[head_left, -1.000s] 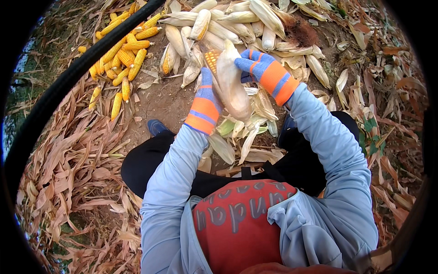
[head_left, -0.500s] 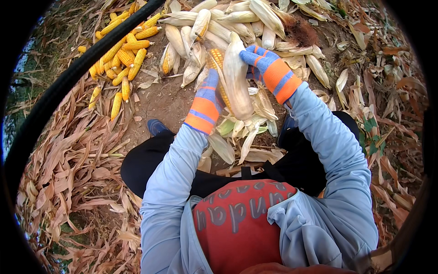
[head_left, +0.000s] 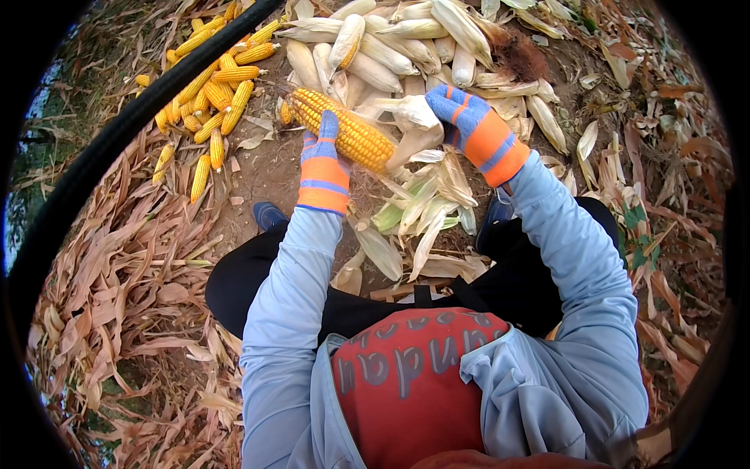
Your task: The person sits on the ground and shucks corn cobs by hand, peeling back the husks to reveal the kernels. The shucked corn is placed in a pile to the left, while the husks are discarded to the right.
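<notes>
My left hand (head_left: 322, 160), in a blue and orange knit glove, is closed around a yellow corn cob (head_left: 344, 129). The cob lies slantwise, its tip toward the upper left and most of its kernels bare. At its lower right end a pale corn husk (head_left: 414, 125) is still attached and folded back. My right hand (head_left: 473, 129), gloved alike, grips the far end of that husk, a short way right of the cob. My right fingertips are partly hidden behind the husk and glove.
Ahead lies a pile of unhusked corn ears (head_left: 391, 47). Bare yellow cobs (head_left: 215, 98) are heaped at the far left. Loose husks (head_left: 426, 207) lie between my feet, and dry leaves (head_left: 133, 281) cover the ground on both sides. A black cable (head_left: 117, 129) crosses the upper left.
The cob has swung from near upright to a slant toward the upper left. Its husk has been peeled back to the right by my right hand, baring the kernels.
</notes>
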`<act>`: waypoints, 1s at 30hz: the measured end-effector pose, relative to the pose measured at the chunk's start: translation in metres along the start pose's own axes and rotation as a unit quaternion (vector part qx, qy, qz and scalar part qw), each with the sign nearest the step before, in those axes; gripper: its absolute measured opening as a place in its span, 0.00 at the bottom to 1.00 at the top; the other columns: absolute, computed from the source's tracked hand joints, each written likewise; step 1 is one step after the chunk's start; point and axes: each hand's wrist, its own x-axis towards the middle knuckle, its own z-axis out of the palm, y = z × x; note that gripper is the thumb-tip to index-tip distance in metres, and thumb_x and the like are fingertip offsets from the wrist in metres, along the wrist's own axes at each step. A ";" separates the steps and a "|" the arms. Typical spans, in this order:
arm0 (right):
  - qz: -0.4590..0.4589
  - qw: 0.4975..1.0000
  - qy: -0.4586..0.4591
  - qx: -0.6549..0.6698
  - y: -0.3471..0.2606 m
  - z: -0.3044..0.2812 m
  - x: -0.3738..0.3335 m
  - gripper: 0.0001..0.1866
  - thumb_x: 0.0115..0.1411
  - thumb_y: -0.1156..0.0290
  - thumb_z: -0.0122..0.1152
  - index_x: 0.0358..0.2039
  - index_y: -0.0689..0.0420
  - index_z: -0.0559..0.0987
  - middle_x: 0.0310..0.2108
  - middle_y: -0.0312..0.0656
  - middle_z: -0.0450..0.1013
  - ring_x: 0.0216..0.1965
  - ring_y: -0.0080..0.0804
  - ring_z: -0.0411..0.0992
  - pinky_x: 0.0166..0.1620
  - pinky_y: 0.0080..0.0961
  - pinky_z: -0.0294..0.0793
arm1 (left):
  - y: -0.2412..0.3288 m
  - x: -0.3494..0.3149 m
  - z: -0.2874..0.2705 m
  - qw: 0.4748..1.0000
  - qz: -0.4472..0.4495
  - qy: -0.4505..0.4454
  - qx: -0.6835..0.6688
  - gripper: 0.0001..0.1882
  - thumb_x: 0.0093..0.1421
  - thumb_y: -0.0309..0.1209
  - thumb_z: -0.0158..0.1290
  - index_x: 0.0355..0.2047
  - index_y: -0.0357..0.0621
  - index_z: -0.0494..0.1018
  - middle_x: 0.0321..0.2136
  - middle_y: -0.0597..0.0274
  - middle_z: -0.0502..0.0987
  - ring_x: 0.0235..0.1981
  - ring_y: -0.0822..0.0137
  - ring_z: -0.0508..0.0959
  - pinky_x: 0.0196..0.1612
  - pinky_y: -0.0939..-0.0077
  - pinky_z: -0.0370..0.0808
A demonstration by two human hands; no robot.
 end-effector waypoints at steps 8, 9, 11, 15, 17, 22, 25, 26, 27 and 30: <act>-0.053 0.953 -0.124 -0.272 0.000 0.007 -0.020 0.11 0.57 0.66 0.48 0.28 0.60 0.73 0.25 0.34 0.68 0.28 0.19 0.64 0.37 0.16 0.64 | 0.030 0.022 -0.022 0.998 0.009 0.012 -0.064 0.32 0.50 0.45 0.52 0.51 0.43 0.56 0.47 0.54 0.63 0.47 0.56 0.65 0.50 0.56 0.62; -0.039 0.943 -0.129 -0.304 0.001 0.007 -0.022 0.10 0.56 0.66 0.49 0.28 0.60 0.73 0.24 0.35 0.69 0.28 0.19 0.63 0.36 0.17 0.65 | 0.031 0.022 -0.024 0.998 0.019 0.004 -0.056 0.32 0.50 0.45 0.53 0.50 0.43 0.56 0.46 0.55 0.63 0.47 0.57 0.65 0.50 0.57 0.62; -0.033 0.938 -0.114 -0.326 0.008 0.001 -0.020 0.14 0.54 0.62 0.50 0.32 0.59 0.74 0.27 0.38 0.72 0.30 0.23 0.67 0.37 0.20 0.66 | 0.031 0.022 -0.025 0.998 0.036 0.008 -0.060 0.31 0.49 0.41 0.54 0.50 0.45 0.56 0.45 0.55 0.63 0.44 0.57 0.67 0.45 0.57 0.67; -0.076 0.912 0.000 -0.404 0.008 -0.002 -0.014 0.18 0.53 0.57 0.51 0.35 0.59 0.74 0.27 0.41 0.73 0.29 0.25 0.69 0.36 0.22 0.67 | 0.032 0.012 -0.010 0.994 0.096 0.058 0.016 0.30 0.48 0.35 0.57 0.49 0.43 0.57 0.41 0.56 0.67 0.39 0.61 0.71 0.40 0.64 0.72; -0.068 0.916 0.027 -0.395 -0.001 0.001 -0.013 0.19 0.52 0.55 0.51 0.35 0.58 0.74 0.27 0.42 0.73 0.29 0.28 0.69 0.35 0.23 0.67 | 0.029 0.012 -0.008 0.987 0.134 0.070 0.059 0.30 0.46 0.32 0.58 0.47 0.41 0.58 0.39 0.57 0.68 0.36 0.64 0.71 0.38 0.70 0.72; -0.083 0.899 0.012 -0.429 -0.001 0.017 -0.010 0.14 0.53 0.62 0.52 0.34 0.59 0.74 0.25 0.41 0.72 0.28 0.24 0.68 0.33 0.21 0.67 | 0.020 0.013 0.001 0.968 0.180 0.097 0.144 0.29 0.44 0.29 0.60 0.45 0.37 0.60 0.38 0.58 0.69 0.34 0.67 0.71 0.36 0.75 0.71; -0.111 0.835 -0.062 -0.535 0.017 0.028 -0.008 0.19 0.50 0.56 0.54 0.36 0.58 0.73 0.29 0.46 0.72 0.32 0.37 0.70 0.37 0.27 0.68 | 0.013 0.010 0.005 0.960 0.205 0.105 0.161 0.30 0.42 0.31 0.62 0.43 0.37 0.60 0.36 0.57 0.70 0.33 0.66 0.72 0.34 0.73 0.72; -0.130 0.801 -0.089 -0.578 0.020 0.033 -0.010 0.20 0.49 0.54 0.55 0.36 0.57 0.73 0.29 0.47 0.72 0.33 0.40 0.70 0.37 0.28 0.68 | 0.010 0.009 0.006 0.960 0.199 0.114 0.159 0.30 0.42 0.31 0.62 0.44 0.37 0.60 0.36 0.57 0.70 0.32 0.66 0.72 0.33 0.73 0.72; -0.102 0.786 -0.109 -0.600 0.019 0.041 -0.014 0.22 0.48 0.52 0.55 0.37 0.57 0.73 0.30 0.49 0.71 0.35 0.46 0.68 0.38 0.32 0.68 | 0.008 0.007 0.008 0.961 0.194 0.122 0.156 0.31 0.42 0.31 0.62 0.44 0.37 0.60 0.35 0.57 0.70 0.32 0.66 0.72 0.33 0.73 0.72; -0.080 0.748 -0.163 -0.639 0.036 0.050 -0.012 0.23 0.48 0.53 0.55 0.38 0.57 0.71 0.29 0.48 0.71 0.34 0.46 0.69 0.37 0.33 0.67 | 0.005 0.003 0.014 0.962 0.178 0.142 0.151 0.32 0.41 0.31 0.62 0.45 0.38 0.59 0.35 0.57 0.70 0.31 0.66 0.72 0.33 0.73 0.72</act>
